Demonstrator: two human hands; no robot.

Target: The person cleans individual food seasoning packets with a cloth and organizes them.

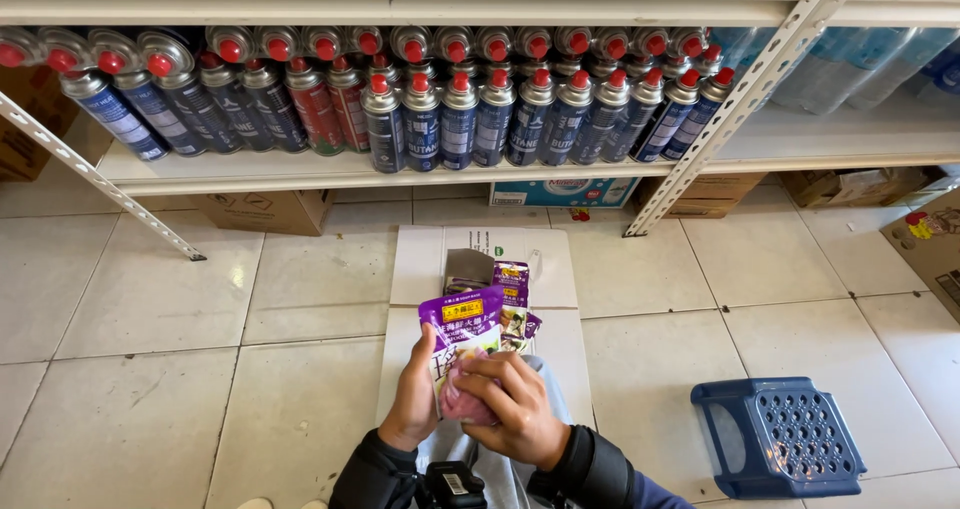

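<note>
Nearest the camera, both hands meet just below the centre of the view. The left hand (413,401) grips the left edge of a purple pouch (463,347), its fingers hidden behind the pack and its thumb lying along the front. The right hand (513,407) covers the pouch's lower right corner, fingers curled and pressed together, pinching a bunched pink cloth (458,399) against the pack. Dark sleeves (592,469) cover both wrists. The pouch stands upright, held above an open cardboard box (430,259) that lies on the tiled floor (150,369).

At 12 o'clock from the hands, inside the box, more purple pouches (511,281) stand packed together beside a grey flap. At 4 o'clock, well apart from the box, a blue plastic stool (780,436) sits on the tiles.

Farther on, toward 12 o'clock, a white metal shelf (820,144) runs across the whole view, lined with rows of gas canisters (500,109) wearing red caps, mostly blue with a few red ones among them at 11 o'clock. Brown cardboard boxes (265,211) rest on the floor under the shelf.
</note>
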